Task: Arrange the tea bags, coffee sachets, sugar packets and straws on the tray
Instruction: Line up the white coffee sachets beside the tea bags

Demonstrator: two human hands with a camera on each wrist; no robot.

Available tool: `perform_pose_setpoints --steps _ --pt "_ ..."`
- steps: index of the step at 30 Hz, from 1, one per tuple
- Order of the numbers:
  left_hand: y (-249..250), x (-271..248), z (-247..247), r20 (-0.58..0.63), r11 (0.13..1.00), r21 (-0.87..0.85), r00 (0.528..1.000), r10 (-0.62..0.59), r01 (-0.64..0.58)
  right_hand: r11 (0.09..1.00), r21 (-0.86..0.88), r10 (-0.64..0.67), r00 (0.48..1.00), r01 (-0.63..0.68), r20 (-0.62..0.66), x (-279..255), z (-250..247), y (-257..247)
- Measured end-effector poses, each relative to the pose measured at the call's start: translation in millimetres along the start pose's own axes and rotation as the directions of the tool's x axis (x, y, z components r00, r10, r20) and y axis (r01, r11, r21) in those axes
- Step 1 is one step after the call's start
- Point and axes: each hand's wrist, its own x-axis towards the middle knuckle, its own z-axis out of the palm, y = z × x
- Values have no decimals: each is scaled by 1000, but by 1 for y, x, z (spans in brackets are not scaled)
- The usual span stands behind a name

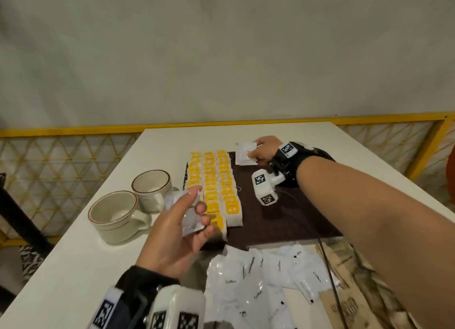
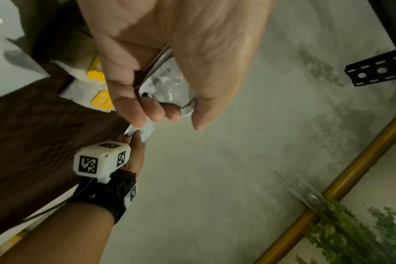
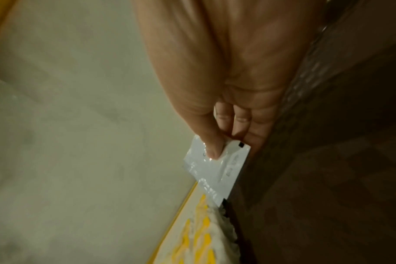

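Right hand pinches one white coffee sachet over far edge of dark brown tray, beside rows of yellow-tagged tea bags; left hand grips several sachets above tray's near-left corner; loose coffee sachets lie before tray.

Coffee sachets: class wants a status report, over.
Right hand pinches one coffee sachet over the tray's far edge. Left hand grips spare sachets. Tea bags already rowed. Nothing in the way.

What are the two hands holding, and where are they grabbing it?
The right hand pinches one white coffee sachet by its near edge, thumb on top. The left hand grips a small bunch of coffee sachets around their middle.
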Motion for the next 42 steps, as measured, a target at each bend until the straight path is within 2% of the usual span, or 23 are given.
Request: perform_pose_setpoints --steps 7,15,24,31,42 --pt "-2 9 -9 -45 999 -47 999 2 -4 986 -160 57 998 -57 -10 46 19 6" --pt "0 8 -9 -58 999 -35 998 7 -9 995 -99 31 999 -33 -27 54 30 4" --pt "2 8 -11 -67 999 -36 997 24 -26 998 13 55 996 -55 -69 53 37 7" --pt "1 9 -11 -74 999 -33 997 21 -23 998 36 62 994 -59 -87 55 36 6" --pt "1 9 -10 -86 999 -22 996 24 -26 996 -73 39 993 -47 -109 57 34 8"
